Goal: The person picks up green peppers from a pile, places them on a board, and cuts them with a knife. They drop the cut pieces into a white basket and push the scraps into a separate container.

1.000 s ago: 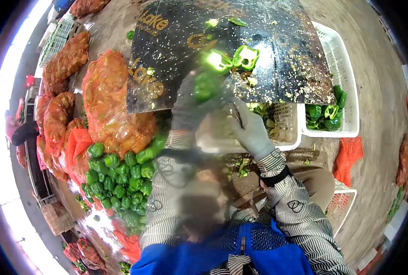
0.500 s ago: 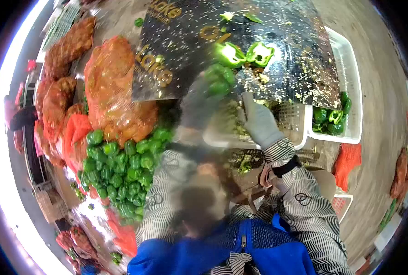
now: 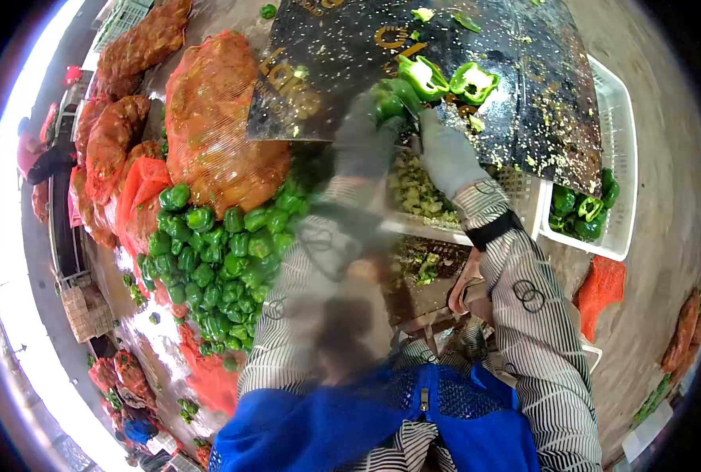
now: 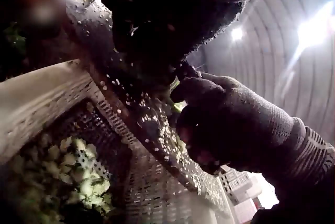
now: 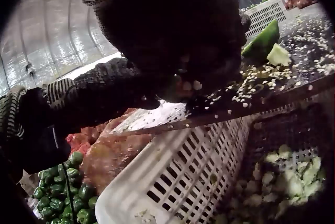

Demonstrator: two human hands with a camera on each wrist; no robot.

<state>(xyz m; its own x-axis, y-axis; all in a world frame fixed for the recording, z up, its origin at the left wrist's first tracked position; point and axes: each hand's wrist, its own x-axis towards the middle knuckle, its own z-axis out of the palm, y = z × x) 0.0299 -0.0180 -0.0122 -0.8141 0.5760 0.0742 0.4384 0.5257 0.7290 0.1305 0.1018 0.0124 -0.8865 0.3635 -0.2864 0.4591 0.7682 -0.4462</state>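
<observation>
In the head view my gloved left hand [image 3: 358,143] holds a green pepper [image 3: 386,104] at the board's near edge. My gloved right hand [image 3: 449,156] is close beside it, fingers curled round a thin knife, mostly hidden. Two cut pepper pieces [image 3: 422,77] [image 3: 474,83] lie on the dark board [image 3: 555,118], just beyond the hands. The left wrist view shows my right hand [image 4: 241,122] with bent fingers, and my left hand [image 4: 172,14] as a dark shape above. From the right wrist, my left hand [image 5: 107,88] lies beyond my dark right hand [image 5: 162,30].
Below the board a white crate [image 3: 433,230] holds pale green scraps [image 3: 421,189]. Another white crate [image 3: 624,157] with peppers [image 3: 582,214] stands at the right. Left are a pepper pile [image 3: 216,263] and orange mesh sacks [image 3: 220,126]. Seeds litter the board.
The head view has shifted, so board and crates sit farther right. My right hand has moved up close to the pepper in my left hand. The two cut pieces remain on the board.
</observation>
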